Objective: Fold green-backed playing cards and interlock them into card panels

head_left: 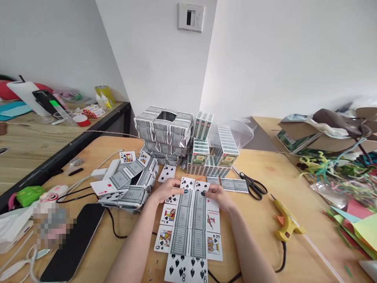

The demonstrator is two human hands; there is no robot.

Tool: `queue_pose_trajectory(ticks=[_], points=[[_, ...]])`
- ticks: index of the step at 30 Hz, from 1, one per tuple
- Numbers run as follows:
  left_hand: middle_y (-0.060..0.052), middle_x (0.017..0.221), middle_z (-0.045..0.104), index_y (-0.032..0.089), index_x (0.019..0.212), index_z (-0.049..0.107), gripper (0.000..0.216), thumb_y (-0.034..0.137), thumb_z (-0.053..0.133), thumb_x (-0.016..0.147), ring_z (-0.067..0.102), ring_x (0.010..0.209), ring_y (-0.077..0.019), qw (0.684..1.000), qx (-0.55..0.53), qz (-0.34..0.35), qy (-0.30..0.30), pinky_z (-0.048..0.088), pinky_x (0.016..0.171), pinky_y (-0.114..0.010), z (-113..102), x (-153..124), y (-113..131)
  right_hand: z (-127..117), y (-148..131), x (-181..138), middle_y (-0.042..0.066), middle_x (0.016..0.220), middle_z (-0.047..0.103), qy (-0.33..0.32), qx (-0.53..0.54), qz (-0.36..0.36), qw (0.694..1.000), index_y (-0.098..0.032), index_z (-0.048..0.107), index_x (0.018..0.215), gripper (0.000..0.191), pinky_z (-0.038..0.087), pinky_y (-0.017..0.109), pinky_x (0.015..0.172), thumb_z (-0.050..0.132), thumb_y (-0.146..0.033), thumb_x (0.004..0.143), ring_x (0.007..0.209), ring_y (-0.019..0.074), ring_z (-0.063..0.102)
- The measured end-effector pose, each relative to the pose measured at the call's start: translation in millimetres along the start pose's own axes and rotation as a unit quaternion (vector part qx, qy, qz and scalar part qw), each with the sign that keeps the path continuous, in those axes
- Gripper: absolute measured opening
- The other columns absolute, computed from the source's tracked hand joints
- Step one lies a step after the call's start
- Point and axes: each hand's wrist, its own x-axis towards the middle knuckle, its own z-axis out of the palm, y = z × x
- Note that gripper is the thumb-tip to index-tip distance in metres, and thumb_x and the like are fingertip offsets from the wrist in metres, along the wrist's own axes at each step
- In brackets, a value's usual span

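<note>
A flat panel of joined playing cards (184,220) lies on the table before me. Two grey-patterned columns of card backs run down its middle, with face cards showing along both sides. My left hand (168,192) grips the panel's upper left edge, thumb on top and fingers partly hidden near the seven of spades (187,182). Opposite it, my right hand (220,196) holds the upper right edge, thumb on the card beside the six of spades (202,186). Behind my left hand rests a loose spade card (167,173).
Left of the panel sits a folded card structure (135,192) by a black phone (73,243). A stacked card structure (165,133) and boxed decks (200,153) stand behind. Black scissors (253,186) and a yellow glue gun (285,220) lie right, its cord passing below the panel.
</note>
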Motion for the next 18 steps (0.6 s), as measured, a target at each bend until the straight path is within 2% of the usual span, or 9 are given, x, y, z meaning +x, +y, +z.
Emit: queue_pose_trajectory(ticks=[3,6,9,13,18], points=[[0.003,0.056,0.054,0.012,0.06,0.059,0.022,0.033,0.065,0.059,0.042,0.05,-0.0086,0.999,0.033,0.0,0.004,0.028,0.048,-0.02,0.5,0.5,-0.4,0.9,0.2,0.4,0.004,0.071,0.07,0.006,-0.005,0.0,1.0,-0.014,0.069,0.078,0.029,0.046,0.027,0.056,0.075,-0.035,0.059,0.059,0.0169,0.063],[0.003,0.052,0.051,0.013,0.056,0.058,0.024,0.035,0.065,0.058,0.042,0.049,-0.0091,0.997,0.07,-0.011,0.037,0.027,0.047,-0.021,1.3,1.6,-2.1,1.7,-0.1,-0.1,0.003,0.068,0.07,0.011,-0.013,0.004,1.0,-0.014,0.069,0.075,0.026,0.046,0.027,0.055,0.074,-0.035,0.06,0.057,0.0165,0.062],[0.003,0.052,0.052,0.013,0.056,0.059,0.023,0.035,0.066,0.056,0.045,0.051,-0.0109,0.993,0.101,-0.018,0.058,0.03,0.049,-0.022,1.7,2.6,-4.0,1.8,0.9,-0.7,0.002,0.064,0.069,0.018,-0.024,0.012,0.999,-0.014,0.069,0.075,0.027,0.045,0.027,0.053,0.073,-0.035,0.059,0.055,0.0165,0.061],[0.001,0.053,0.056,0.013,0.057,0.062,0.021,0.033,0.066,0.056,0.049,0.053,-0.0126,0.992,0.11,-0.018,0.055,0.033,0.051,-0.023,2.2,3.8,-7.0,2.1,3.4,-0.8,0.001,0.058,0.067,0.046,-0.053,0.01,0.997,-0.013,0.067,0.066,0.025,0.042,0.025,0.047,0.073,-0.036,0.058,0.048,0.0143,0.058],[-0.001,0.055,0.06,0.013,0.064,0.067,0.019,0.029,0.068,0.054,0.054,0.058,-0.0152,0.993,0.101,-0.005,0.056,0.036,0.053,-0.024,2.7,5.3,-9.2,3.2,1.3,-0.6,0.003,0.065,0.069,0.027,-0.068,0.0,0.997,-0.014,0.068,0.069,0.027,0.045,0.027,0.052,0.072,-0.038,0.059,0.057,0.0172,0.061]])
